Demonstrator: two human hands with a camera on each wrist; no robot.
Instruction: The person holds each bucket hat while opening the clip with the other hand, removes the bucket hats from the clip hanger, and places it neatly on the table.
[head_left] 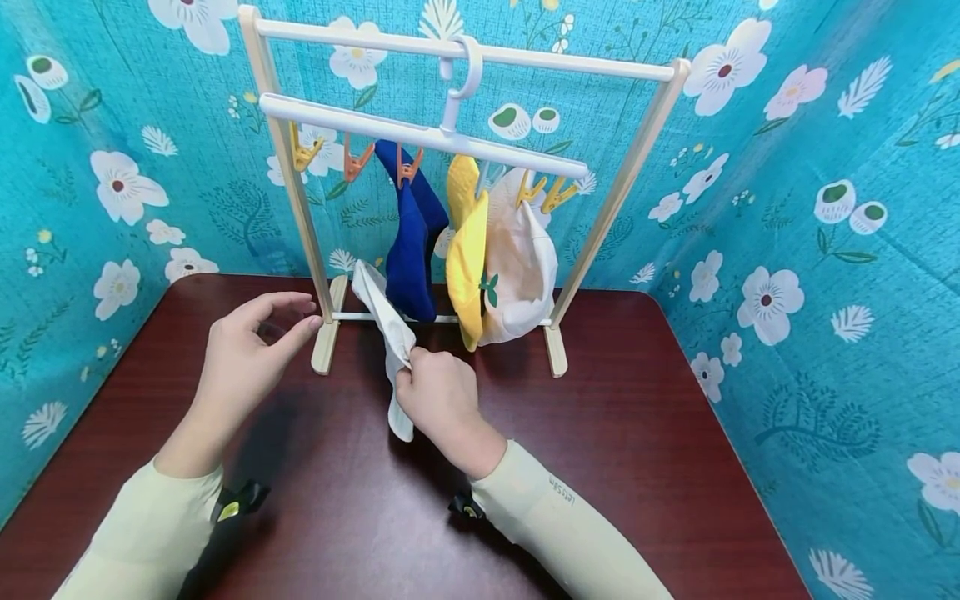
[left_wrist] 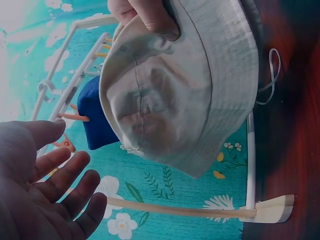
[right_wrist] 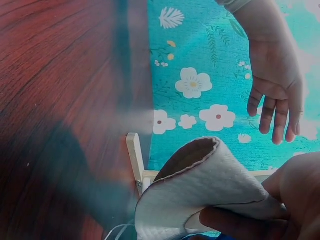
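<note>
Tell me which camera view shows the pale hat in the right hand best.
The left wrist view: it shows the pale hat broadside, with its seams and stitching plain. The head view shows it nearly edge-on, gripped by the right hand; the right wrist view shows its curved edge and opening, partly covered by that hand.

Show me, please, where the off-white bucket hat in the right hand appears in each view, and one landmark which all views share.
Head: off-white bucket hat left of centre, gripped by the right hand.
Left wrist: the hat fills the upper middle.
Right wrist: the hat is at the bottom, near the middle.
Shared landmark: the rack's left wooden foot, lower right in the left wrist view, left of centre in the right wrist view.
</note>
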